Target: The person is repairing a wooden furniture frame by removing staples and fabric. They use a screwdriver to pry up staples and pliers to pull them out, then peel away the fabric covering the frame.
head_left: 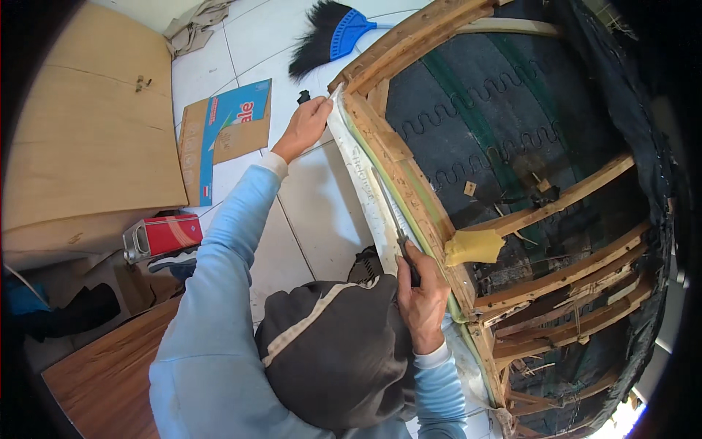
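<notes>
The upturned wooden seat frame (398, 175) leans in front of me, with white fabric (363, 183) and a thin greenish foam layer along its near edge. At the upper corner, my left hand (306, 126) is closed in a pinch on the white fabric's edge. Lower down, my right hand (424, 296) wraps around the dark handle of a screwdriver-like tool (395, 208). Its long, thin metal shaft points up and left, lying over the fabric beside the wooden rail. Whether the tip touches the fabric, I cannot tell.
Wavy springs (468, 99) and green straps cross the frame's dark inside. Yellow foam (474, 247) hangs over the rail, with wood splinters below. Around me are a blue broom head (349, 33), flattened cardboard (238, 121), a red can (172, 235) and a wooden cabinet (88, 124).
</notes>
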Action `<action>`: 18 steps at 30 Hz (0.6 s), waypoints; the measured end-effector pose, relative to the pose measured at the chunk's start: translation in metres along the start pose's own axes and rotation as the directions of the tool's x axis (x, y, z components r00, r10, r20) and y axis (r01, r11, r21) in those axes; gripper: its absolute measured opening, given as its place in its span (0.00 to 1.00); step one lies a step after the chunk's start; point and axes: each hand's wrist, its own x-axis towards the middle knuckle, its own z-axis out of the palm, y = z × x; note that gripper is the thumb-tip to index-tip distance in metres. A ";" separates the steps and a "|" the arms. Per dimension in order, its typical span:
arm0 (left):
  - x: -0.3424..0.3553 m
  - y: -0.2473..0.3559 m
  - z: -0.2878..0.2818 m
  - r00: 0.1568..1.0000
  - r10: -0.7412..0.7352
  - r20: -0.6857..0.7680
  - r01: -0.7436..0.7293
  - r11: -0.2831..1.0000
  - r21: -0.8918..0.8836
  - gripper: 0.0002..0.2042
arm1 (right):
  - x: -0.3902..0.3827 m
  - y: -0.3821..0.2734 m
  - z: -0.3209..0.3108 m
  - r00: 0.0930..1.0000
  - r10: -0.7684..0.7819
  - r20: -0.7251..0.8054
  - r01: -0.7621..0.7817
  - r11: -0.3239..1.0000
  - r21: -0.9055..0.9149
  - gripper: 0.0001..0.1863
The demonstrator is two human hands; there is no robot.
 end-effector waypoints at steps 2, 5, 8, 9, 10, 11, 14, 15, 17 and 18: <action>0.003 0.001 0.005 0.998 0.051 -0.024 -0.051 0.999 0.003 0.21 | 0.020 -0.013 0.004 0.998 -0.037 -0.058 0.038 0.999 0.016 0.14; 0.002 0.015 0.007 0.984 0.160 -0.077 -0.156 0.986 0.059 0.22 | 0.069 -0.007 0.023 0.993 -0.118 -0.003 0.118 0.993 -0.012 0.13; 0.003 0.024 0.010 0.984 0.154 -0.088 -0.144 0.983 0.113 0.21 | 0.129 0.007 0.040 0.987 -0.161 0.019 0.160 0.987 0.021 0.14; 0.002 0.026 0.012 0.988 0.126 -0.084 -0.116 0.986 0.123 0.21 | 0.146 0.006 0.040 0.992 -0.081 0.098 0.080 0.997 0.009 0.15; -0.002 0.027 0.014 0.987 0.112 -0.115 -0.098 0.989 0.114 0.20 | 0.161 0.010 0.046 0.990 -0.115 0.084 0.111 0.993 0.051 0.14; -0.003 0.026 0.016 0.987 0.091 -0.135 -0.080 0.993 0.087 0.19 | 0.173 0.012 0.049 0.988 -0.083 0.126 0.079 0.996 0.040 0.14; -0.001 0.025 0.021 0.984 0.052 -0.170 -0.050 0.999 0.018 0.17 | 0.202 0.018 0.053 0.974 -0.048 0.222 0.050 0.999 -0.001 0.14; 0.000 0.024 0.022 0.984 0.053 -0.170 -0.053 0.999 0.003 0.17 | 0.206 0.021 0.053 0.969 -0.048 0.240 0.049 0.999 0.003 0.14; 0.001 0.024 0.025 0.983 0.045 -0.177 -0.050 0.998 -0.024 0.16 | 0.213 0.027 0.052 0.960 -0.046 0.276 0.046 0.999 0.009 0.14; 0.000 0.025 0.027 0.982 0.035 -0.183 -0.042 0.998 -0.037 0.15 | 0.215 0.030 0.051 0.955 -0.032 0.294 0.028 0.999 0.017 0.14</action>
